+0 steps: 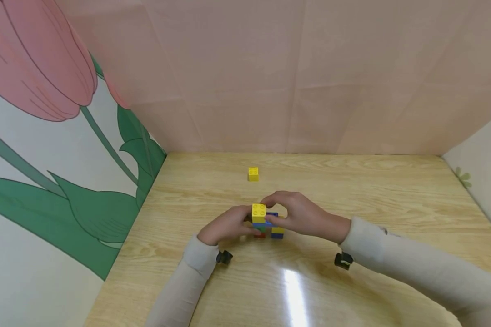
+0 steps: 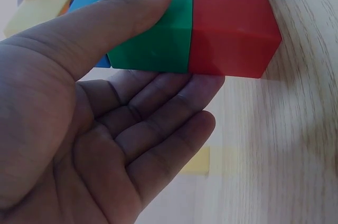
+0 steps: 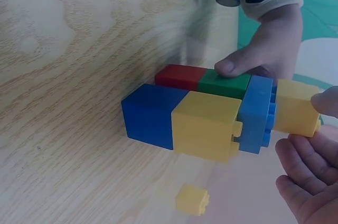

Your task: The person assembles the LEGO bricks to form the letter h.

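Pale sleeves [image 1: 421,261] are flanking the block stack [image 3: 206,123] on the table [image 1: 372,190]. My left hand [image 1: 231,225] is pinching the green block [image 2: 153,34]; my right hand [image 1: 304,215] is gripping the upper yellow block [image 1: 258,213] over the left end of the light-blue block [image 3: 256,113]. I'm reckoning that bracing below while pressing straight down is serving best; tilting is risking a loose fit.
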### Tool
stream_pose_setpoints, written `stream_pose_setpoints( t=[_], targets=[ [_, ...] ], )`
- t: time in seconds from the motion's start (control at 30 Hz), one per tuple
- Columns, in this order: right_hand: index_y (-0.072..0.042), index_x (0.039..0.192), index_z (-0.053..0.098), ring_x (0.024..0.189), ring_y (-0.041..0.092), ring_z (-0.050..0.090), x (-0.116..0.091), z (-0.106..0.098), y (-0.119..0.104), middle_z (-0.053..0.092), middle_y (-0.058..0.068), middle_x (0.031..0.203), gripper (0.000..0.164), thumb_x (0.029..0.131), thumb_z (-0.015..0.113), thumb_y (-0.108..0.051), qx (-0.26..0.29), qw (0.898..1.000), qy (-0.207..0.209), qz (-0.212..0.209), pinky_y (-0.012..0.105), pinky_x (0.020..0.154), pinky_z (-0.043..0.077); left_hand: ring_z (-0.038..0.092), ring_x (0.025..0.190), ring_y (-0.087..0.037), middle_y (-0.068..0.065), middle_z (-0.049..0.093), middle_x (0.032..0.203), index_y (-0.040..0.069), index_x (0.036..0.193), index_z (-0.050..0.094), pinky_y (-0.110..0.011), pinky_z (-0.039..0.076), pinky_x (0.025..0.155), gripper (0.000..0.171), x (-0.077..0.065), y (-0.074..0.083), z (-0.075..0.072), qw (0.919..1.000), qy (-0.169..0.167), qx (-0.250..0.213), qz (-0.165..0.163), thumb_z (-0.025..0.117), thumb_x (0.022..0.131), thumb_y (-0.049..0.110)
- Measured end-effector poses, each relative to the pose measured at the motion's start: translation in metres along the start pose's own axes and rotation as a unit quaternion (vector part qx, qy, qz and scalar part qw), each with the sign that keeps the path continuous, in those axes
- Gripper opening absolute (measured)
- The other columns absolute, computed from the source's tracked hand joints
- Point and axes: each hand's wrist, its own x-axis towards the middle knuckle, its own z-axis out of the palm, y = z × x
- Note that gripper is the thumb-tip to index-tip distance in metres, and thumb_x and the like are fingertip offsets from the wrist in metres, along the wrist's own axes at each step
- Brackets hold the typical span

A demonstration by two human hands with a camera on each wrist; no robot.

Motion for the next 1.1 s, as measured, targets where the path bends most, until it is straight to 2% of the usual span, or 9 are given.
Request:
stream_pose_setpoints(
  t=[0.23, 0.5, 0.93, 1.1],
  targets=[
    [-0.013, 0.123, 0.063, 0.099, 0.017, 0.065, 0.0007, -0.0004, -0.0019, 0.066, -0.004, 0.109, 0.037, 0.09, 0.072, -0.029, 0.006, 1.0, 0.0, -0.009, 0.036, 0.086, 0.053, 0.059, 0.105, -0.002, 0.019, 0.063, 0.114, 0.032, 0.123, 0.06, -0.027, 0.049, 0.091, 0.041, 0.0004, -0.0002, -0.001, 1.0, 0.002, 0.005, -0.001, 0.077, 0.085, 0.032],
    [-0.014, 0.123, 0.064, 0.098, 0.007, 0.062, -0.0004, -0.0003, -0.0027, 0.066, -0.006, 0.109, 0.037, 0.09, 0.071, -0.031, 0.003, 1.0, -0.002, -0.005, 0.033, 0.086, 0.053, 0.059, 0.105, -0.001, 0.02, 0.062, 0.115, 0.032, 0.123, 0.06, -0.027, 0.048, 0.091, 0.041, 0.0001, -0.0022, 0.001, 1.0, 0.0, 0.006, -0.004, 0.076, 0.085, 0.032],
    [-0.012, 0.125, 0.064, 0.103, 0.013, 0.064, 0.0009, -0.0006, -0.0057, 0.067, -0.004, 0.113, 0.038, 0.091, 0.071, -0.028, 0.017, 1.0, -0.013, 0.007, 0.035, 0.089, 0.052, 0.058, 0.106, -0.001, 0.019, 0.062, 0.115, 0.031, 0.123, 0.061, -0.027, 0.048, 0.092, 0.041, 0.0, -0.0017, 0.0008, 1.0, -0.001, 0.009, -0.004, 0.077, 0.085, 0.031],
    [-0.013, 0.125, 0.064, 0.103, 0.011, 0.064, 0.0007, -0.0013, -0.0077, 0.068, -0.005, 0.112, 0.038, 0.091, 0.071, -0.028, 0.024, 0.999, -0.015, 0.016, 0.035, 0.089, 0.052, 0.059, 0.105, -0.001, 0.018, 0.063, 0.115, 0.031, 0.123, 0.061, -0.027, 0.048, 0.092, 0.04, -0.0009, -0.0011, 0.0004, 1.0, -0.002, 0.007, 0.001, 0.076, 0.086, 0.031]
  ],
)
